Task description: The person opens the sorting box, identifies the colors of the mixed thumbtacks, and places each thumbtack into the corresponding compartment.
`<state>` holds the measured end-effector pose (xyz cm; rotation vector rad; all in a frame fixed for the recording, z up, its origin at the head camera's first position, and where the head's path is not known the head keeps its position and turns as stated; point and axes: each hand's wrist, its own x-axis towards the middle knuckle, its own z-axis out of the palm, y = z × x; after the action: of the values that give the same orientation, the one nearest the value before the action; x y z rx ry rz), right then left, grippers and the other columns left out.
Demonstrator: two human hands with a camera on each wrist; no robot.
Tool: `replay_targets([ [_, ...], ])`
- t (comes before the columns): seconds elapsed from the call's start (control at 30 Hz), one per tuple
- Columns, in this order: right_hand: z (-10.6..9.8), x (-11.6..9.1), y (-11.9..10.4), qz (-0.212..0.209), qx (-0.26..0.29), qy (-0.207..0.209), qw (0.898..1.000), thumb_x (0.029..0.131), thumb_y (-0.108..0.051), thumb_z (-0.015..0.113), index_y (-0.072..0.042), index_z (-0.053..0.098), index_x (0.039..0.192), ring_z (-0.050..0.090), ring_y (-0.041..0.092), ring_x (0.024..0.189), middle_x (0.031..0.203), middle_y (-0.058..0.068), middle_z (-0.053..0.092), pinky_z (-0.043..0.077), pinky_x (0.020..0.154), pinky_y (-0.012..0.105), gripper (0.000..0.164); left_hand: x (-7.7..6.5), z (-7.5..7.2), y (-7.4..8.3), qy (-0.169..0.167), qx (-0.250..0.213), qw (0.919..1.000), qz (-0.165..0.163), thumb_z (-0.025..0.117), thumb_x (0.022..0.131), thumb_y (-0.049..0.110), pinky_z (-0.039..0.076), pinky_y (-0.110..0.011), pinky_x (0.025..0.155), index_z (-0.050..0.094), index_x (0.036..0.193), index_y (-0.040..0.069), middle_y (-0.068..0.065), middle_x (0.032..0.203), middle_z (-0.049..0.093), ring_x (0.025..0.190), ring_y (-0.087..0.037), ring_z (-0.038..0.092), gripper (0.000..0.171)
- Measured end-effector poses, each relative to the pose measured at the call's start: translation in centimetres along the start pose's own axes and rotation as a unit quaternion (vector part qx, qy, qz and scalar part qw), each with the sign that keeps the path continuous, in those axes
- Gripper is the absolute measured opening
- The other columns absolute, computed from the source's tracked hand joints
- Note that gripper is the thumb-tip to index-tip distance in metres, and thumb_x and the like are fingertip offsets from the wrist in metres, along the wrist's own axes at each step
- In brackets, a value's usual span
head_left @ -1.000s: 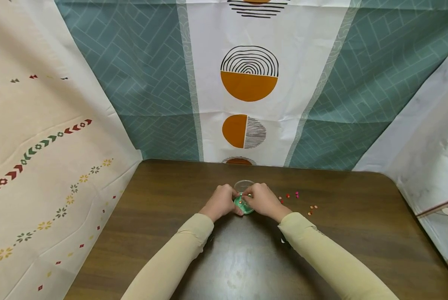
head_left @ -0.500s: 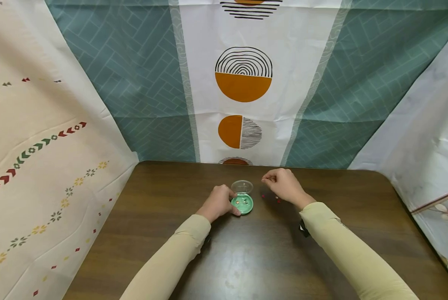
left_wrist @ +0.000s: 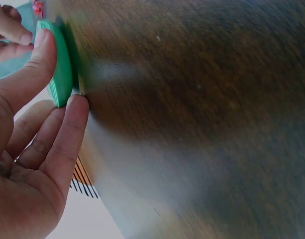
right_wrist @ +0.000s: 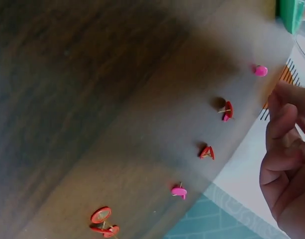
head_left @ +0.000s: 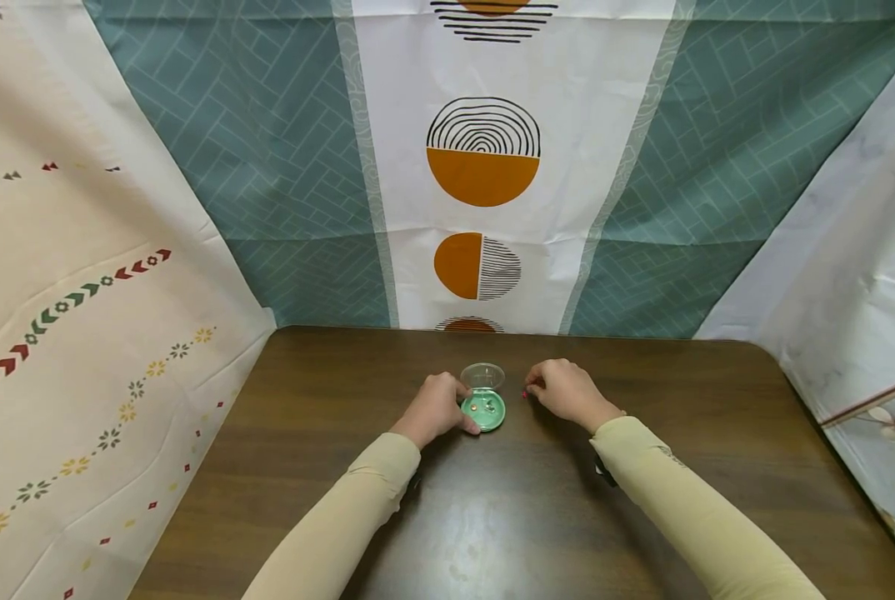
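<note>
Pinching a green case point(head_left: 484, 422) with small pieces point(head_left: 473, 407) inside: left hand point(head_left: 434, 404); right hand point(head_left: 567, 391) curled, any hold unclear.

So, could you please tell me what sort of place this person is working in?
Probably an indoor tabletop workspace screened off with fabric: a dark brown wood-grained table in front of a teal-and-white printed cloth backdrop, with a cream patterned cloth along the person's left.

Soft, even light filled the head view, leaving a pale glare on the worktop point(head_left: 477, 508) at bottom centre. The wrist views were dimmer and softer in focus; in the left one, a dark shadow edged the green case point(left_wrist: 63, 67), upper left.
</note>
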<state>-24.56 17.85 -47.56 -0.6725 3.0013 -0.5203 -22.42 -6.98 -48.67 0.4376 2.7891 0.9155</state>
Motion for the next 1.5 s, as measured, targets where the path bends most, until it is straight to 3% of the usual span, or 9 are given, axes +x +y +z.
replay_targets([
  [0.27, 0.14, 0.38, 0.21, -0.076, -0.055, -0.006, 0.996, 0.08, -0.006, 0.065, -0.023, 0.073, 0.094, 0.059, 0.014, 0.09, 0.093, -0.011, 0.063, 0.047, 0.075, 0.036, 0.023, -0.04, 0.0, -0.12, 0.003, 0.006, 1.0, 0.005, 0.089, 0.049, 0.036, 0.044, -0.022, 0.077, 0.071, 0.105, 0.009, 0.003, 0.102, 0.066, 0.097, -0.012, 0.056, 0.065],
  [0.7, 0.38, 0.57, 0.1, -0.061, -0.061, -0.048, 0.995, 0.08, -0.009, 0.068, -0.025, 0.072, 0.089, 0.059, 0.01, 0.083, 0.086, -0.015, 0.063, 0.047, 0.072, 0.032, 0.019, -0.05, 0.04, -0.1, 0.0, 0.002, 1.0, 0.006, 0.089, 0.049, 0.036, 0.044, -0.022, 0.077, 0.071, 0.104, 0.009, 0.002, 0.102, 0.066, 0.097, -0.012, 0.056, 0.064],
  [1.5, 0.57, 0.46, 0.07, -0.071, -0.076, -0.04, 0.994, 0.081, -0.018, 0.07, -0.028, 0.068, 0.077, 0.054, 0.005, 0.071, 0.075, -0.018, 0.056, 0.046, 0.065, 0.032, 0.011, 0.08, 0.03, -0.15, -0.001, -0.001, 1.0, 0.0, 0.09, 0.048, 0.035, 0.043, -0.022, 0.076, 0.071, 0.105, 0.009, 0.002, 0.101, 0.066, 0.095, -0.01, 0.056, 0.065],
])
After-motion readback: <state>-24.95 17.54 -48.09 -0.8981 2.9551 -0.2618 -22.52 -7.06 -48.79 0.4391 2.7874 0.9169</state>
